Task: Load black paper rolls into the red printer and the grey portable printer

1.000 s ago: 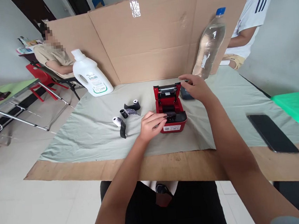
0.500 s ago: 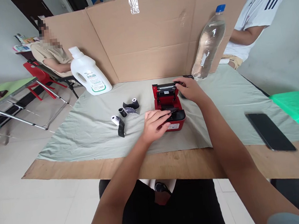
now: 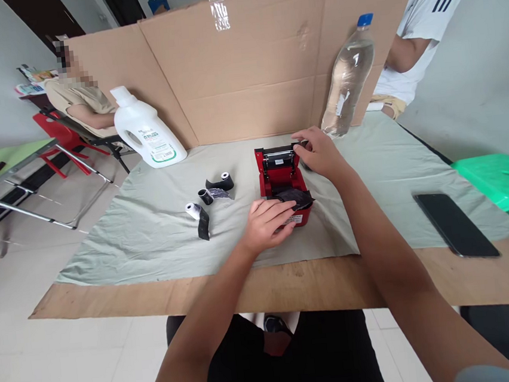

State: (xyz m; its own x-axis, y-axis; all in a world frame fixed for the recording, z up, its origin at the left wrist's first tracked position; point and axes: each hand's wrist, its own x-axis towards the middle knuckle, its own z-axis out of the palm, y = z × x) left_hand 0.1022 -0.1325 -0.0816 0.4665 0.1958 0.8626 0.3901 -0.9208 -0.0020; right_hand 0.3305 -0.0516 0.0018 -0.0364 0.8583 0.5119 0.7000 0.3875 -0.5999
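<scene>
A small red printer (image 3: 304, 181) stands on the cloth with its lid (image 3: 278, 158) raised. Black ribbon-like strip material (image 3: 298, 197) lies over its front opening, rumpled and reaching past the right side. My left hand (image 3: 266, 223) is at the printer's front left, open, its fingers stretched out and the tips touching the strip; the thumb lies lower, apart from them. At the raised lid's right upper corner, my right hand (image 3: 318, 152) is closed on the lid's edge. Part of a dark object (image 3: 305, 145) behind my right hand is mostly hidden.
Left of the printer lie three small rolls with dark tails: a white one (image 3: 192, 210), a black one (image 3: 205, 197) and another (image 3: 225, 179). A detergent jug (image 3: 150, 135) and a water bottle (image 3: 347, 80) lean against cardboard (image 3: 246, 65). A phone (image 3: 456, 224) lies right.
My left hand has moved slightly down toward the printer's front edge. More of the black strip now shows, spread over the opening. My right hand stays at the lid; the view has shifted a little.
</scene>
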